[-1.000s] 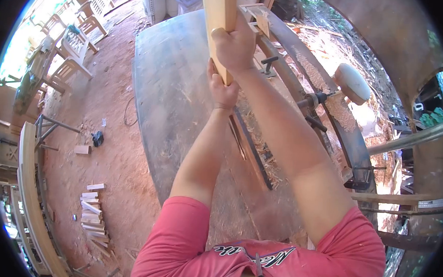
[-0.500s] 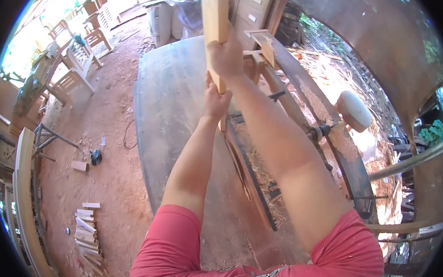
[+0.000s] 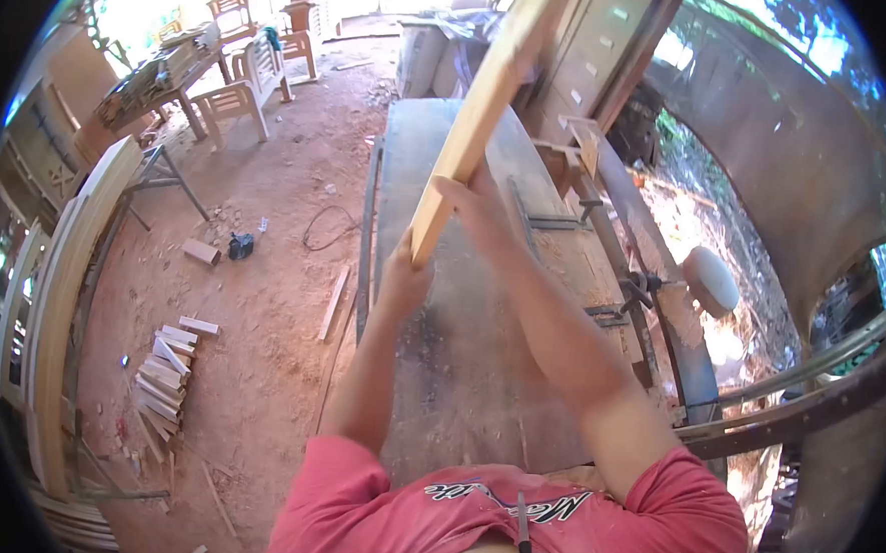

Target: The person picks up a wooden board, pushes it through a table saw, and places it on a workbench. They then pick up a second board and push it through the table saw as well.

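Note:
Both of my hands are on a long pale wooden beam [image 3: 484, 110], raised at a slant above the workbench [image 3: 468, 378]. Its far end runs up past the top edge of the view. My left hand [image 3: 404, 277] is closed around the lower end, its fingers partly hidden behind the wood. Higher up, my right hand [image 3: 475, 206] grips the right side, with the thumb lying across the near face. To the right of the hands, metal clamp bars [image 3: 554, 222] lie on the bench.
A rounded pale block [image 3: 710, 282] sits at the bench's right side. Several cut wood pieces [image 3: 162, 382] lie on the dirt floor at left, near a dark bundle [image 3: 240, 246]. Long boards [image 3: 65, 317] are stacked on a metal stand. Wooden chairs [image 3: 237, 105] stand at the back left.
The beam has tilted, its upper end swinging right, and both hands have moved lower in view with it. The view has shifted left, showing more floor. Both hands keep hold.

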Demonstrator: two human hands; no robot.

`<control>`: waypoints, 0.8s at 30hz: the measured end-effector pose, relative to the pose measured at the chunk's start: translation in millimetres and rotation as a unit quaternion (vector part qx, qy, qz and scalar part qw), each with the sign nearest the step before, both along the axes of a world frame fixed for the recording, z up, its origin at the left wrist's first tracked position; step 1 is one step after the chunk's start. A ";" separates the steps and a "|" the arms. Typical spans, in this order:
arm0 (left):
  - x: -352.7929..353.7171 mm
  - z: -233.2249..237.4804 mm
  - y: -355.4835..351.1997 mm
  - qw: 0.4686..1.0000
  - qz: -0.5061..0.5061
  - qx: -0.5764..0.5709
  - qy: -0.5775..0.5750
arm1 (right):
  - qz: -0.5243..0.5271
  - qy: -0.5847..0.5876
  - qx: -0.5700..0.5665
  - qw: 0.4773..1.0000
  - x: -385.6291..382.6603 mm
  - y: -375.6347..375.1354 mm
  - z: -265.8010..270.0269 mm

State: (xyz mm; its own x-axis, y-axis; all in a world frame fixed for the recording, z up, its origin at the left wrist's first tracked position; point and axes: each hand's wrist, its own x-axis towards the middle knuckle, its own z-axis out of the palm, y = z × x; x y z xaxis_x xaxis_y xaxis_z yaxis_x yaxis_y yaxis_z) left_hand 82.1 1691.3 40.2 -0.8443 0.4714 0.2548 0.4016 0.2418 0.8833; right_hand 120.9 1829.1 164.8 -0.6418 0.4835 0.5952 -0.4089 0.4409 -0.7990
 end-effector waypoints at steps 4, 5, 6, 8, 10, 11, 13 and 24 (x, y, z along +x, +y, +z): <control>83.7 -20.6 -137.6 0.993 0.020 0.020 0.111 | 0.342 0.041 -0.371 0.862 53.1 -12.4 27.8; 103.9 -34.8 -169.4 0.997 -0.009 0.005 0.082 | 0.366 0.147 -0.403 0.826 57.4 -12.2 26.3; 124.8 -48.0 -192.8 0.997 0.004 -0.004 0.076 | 0.431 0.082 -0.435 0.786 41.4 8.8 -4.8; 161.3 -83.8 -241.1 0.992 0.041 -0.059 0.099 | 0.467 0.078 -0.533 0.701 67.4 -40.2 -29.7; 186.8 -111.6 -286.9 0.986 0.083 -0.087 0.119 | 0.509 0.092 -0.543 0.661 82.6 -82.3 -72.1; 192.5 -132.2 -309.4 0.986 0.074 -0.088 0.121 | 0.482 0.093 -0.535 0.688 93.9 -108.9 -93.1; 209.3 -161.5 -369.9 0.977 0.062 -0.168 0.113 | 0.457 0.087 -0.557 0.688 111.2 -154.0 -143.6; 282.3 -176.0 -608.5 0.970 0.055 -0.237 0.007 | 0.476 0.022 -0.631 0.613 198.7 -359.6 -227.7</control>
